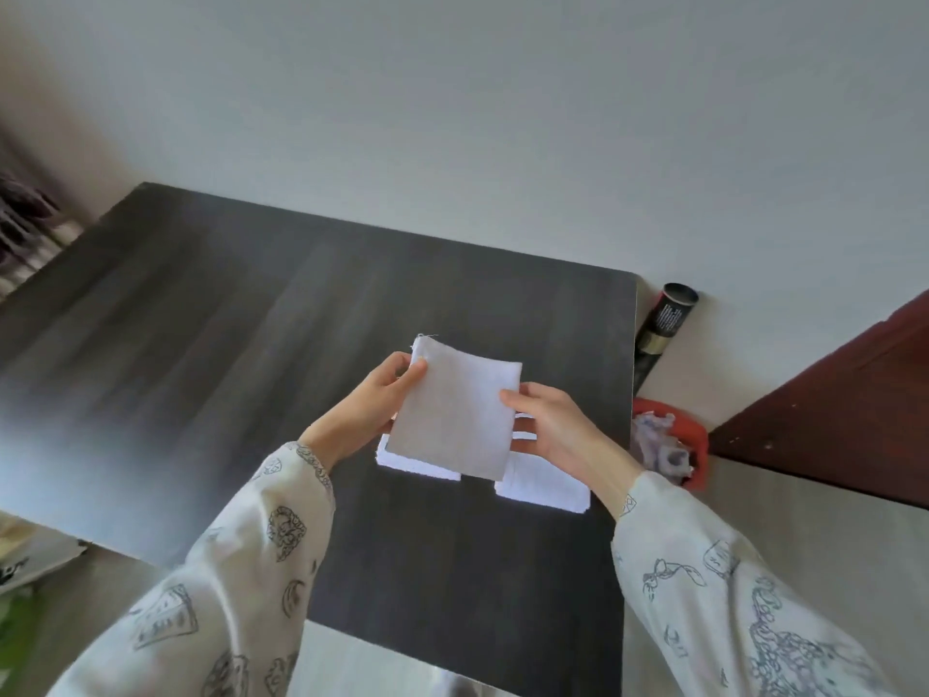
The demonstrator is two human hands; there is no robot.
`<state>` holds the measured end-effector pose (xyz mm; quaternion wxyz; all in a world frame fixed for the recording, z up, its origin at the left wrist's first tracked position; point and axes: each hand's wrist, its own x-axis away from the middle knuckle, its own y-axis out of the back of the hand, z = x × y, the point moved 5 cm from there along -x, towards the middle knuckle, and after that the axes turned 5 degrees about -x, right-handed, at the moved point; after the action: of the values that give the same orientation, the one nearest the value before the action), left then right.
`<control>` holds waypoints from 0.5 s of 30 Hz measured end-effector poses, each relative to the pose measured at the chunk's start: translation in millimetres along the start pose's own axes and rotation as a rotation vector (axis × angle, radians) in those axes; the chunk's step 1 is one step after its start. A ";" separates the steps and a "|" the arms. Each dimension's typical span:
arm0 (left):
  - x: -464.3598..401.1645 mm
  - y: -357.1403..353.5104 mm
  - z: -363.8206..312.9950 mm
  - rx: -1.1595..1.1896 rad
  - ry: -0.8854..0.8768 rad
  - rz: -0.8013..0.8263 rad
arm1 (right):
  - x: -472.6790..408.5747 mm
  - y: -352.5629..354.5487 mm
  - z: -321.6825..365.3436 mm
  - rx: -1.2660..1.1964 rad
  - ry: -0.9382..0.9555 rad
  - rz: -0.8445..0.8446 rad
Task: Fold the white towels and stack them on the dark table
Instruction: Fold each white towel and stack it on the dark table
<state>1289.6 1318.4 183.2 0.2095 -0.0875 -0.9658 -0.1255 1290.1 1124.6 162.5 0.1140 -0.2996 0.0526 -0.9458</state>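
Your left hand [374, 404] pinches the left edge of a folded white cloth towel [455, 417], thumb on top; your right hand [550, 425] pinches its right edge. The towel is held above the dark wood-grain tabletop [226, 344], toward its right edge. Beneath it lie two more folded white towels [545, 487], partly hidden. Past the right edge, a red container [696, 445] holds contents too blurred to identify.

black tube [664, 324] — small white print, illegible
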 end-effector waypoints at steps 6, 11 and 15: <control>-58.9 35.2 42.5 0.020 0.150 0.037 | -65.0 -19.9 -14.6 -0.059 -0.125 -0.067; -81.8 42.7 82.7 -0.078 0.197 0.018 | -94.4 -26.4 -44.8 -0.060 -0.204 -0.124; -84.9 39.8 110.0 -0.132 0.227 -0.032 | -103.9 -27.5 -66.4 -0.033 -0.232 -0.190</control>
<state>1332.4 1377.2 58.2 0.3093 -0.0709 -0.9267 -0.2011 1329.2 1179.0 55.4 0.0243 -0.4124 0.0258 -0.9103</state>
